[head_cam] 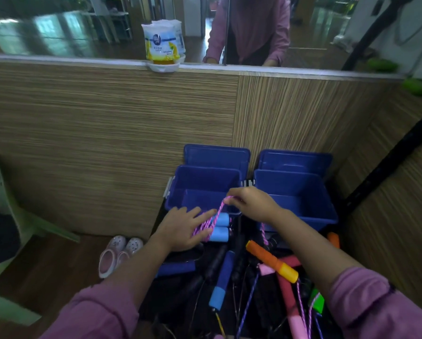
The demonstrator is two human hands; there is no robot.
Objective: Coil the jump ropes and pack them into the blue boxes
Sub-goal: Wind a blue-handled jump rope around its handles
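Two open blue boxes stand side by side against a wooden wall, the left box [180, 189] and the right box [310, 192], each with its lid propped behind. My left hand [183, 228] holds the pink-purple rope coils [206, 226] together with two light-blue handles [219, 226], just in front of the left box. My right hand [249, 204] pinches a strand of that rope above the left box's front edge. The strand runs down under my right wrist.
A pile of jump ropes lies on a dark surface in front of me: an orange-and-yellow handle [273, 261], a blue handle [223, 280], pink handles [288, 299], black ropes. Pink shoes [119, 253] sit on the floor at left. An air freshener [162, 45] stands on the ledge by a mirror.
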